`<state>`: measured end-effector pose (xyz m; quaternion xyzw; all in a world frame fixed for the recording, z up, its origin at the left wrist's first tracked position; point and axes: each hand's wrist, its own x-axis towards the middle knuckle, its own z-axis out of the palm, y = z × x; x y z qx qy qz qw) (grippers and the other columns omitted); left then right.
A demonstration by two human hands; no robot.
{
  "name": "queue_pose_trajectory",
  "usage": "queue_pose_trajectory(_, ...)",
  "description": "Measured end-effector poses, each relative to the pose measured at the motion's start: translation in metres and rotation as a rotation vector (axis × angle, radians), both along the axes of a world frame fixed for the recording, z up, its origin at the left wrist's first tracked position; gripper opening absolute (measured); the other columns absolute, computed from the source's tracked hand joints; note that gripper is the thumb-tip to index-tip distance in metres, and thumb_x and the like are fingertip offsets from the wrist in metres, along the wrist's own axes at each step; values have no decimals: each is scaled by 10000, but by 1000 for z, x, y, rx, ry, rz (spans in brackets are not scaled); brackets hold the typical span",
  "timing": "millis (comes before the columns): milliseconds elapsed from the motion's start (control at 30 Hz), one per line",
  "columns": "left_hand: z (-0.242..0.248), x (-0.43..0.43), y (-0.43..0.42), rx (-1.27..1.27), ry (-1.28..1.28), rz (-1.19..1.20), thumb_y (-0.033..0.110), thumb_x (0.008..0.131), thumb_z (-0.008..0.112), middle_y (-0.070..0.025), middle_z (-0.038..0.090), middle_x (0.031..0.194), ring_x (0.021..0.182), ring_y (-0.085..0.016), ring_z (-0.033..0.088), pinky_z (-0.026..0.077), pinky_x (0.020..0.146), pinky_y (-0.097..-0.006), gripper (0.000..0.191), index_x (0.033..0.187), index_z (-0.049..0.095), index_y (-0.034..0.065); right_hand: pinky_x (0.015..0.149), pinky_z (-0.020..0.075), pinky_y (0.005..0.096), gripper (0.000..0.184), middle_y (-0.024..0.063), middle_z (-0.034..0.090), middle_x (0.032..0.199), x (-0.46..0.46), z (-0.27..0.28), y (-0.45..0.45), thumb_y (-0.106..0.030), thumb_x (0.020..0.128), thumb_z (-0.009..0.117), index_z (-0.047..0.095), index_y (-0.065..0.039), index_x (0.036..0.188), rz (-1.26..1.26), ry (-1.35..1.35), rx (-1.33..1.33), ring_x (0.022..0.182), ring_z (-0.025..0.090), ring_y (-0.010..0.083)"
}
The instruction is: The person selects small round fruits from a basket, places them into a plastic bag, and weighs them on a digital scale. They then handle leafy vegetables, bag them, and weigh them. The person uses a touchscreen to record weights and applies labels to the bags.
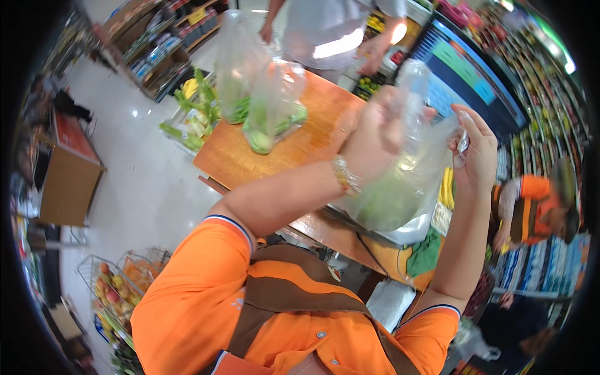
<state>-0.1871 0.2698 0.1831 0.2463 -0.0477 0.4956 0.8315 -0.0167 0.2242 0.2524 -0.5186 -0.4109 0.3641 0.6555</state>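
A clear plastic bag with a pale green, rounded item in it rests on a weighing scale's metal plate. My left hand, with a beaded bracelet at its wrist, is blurred and closed around the bag's gathered plastic neck. To its right, my right hand pinches a crumpled bit of clear plastic between thumb and fingers. Beyond my left forearm, another clear bag holding green vegetables stands on the wooden table, beside a taller bag with green beans or similar stalks.
A screen stands behind my hands. Across the table is a person in a light shirt. At right, a co-worker in orange and brown is near shelves. A green cloth lies by the scale; a wire cart with fruit stands lower left.
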Motion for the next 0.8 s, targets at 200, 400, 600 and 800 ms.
queue_pose_trajectory(200,13,4,8,246,200,628,44,965,576,-29,597,885,786,-37,497,442,679,-234,74,1017,533,12,551,478,208,194,68,681,834,-40,4,63,-62,963,590,678,59,1086,-72,-50,92,628,623,94)
queue_pose_trajectory(400,-30,-14,66,277,585,673,16,926,560,-96,631,825,746,-162,605,493,692,-323,131,1057,564,9,620,497,226,174,63,703,906,-55,-53,146,-68,954,594,709,40,1027,-128,-184,77,717,635,103)
queue_pose_trajectory(600,-102,-58,88,531,863,870,12,901,609,-131,643,1097,933,-210,635,506,853,-320,318,1214,552,29,571,480,253,169,51,682,829,-78,-125,228,-83,937,615,722,19,1017,-105,-305,32,638,603,110)
queue_pose_trajectory(800,-175,-172,74,768,1230,1457,143,744,837,-168,481,1439,1321,-393,463,369,1090,-510,777,1401,429,65,769,515,313,200,113,698,881,-78,-156,261,-89,925,592,716,46,1004,-162,-611,29,817,642,164)
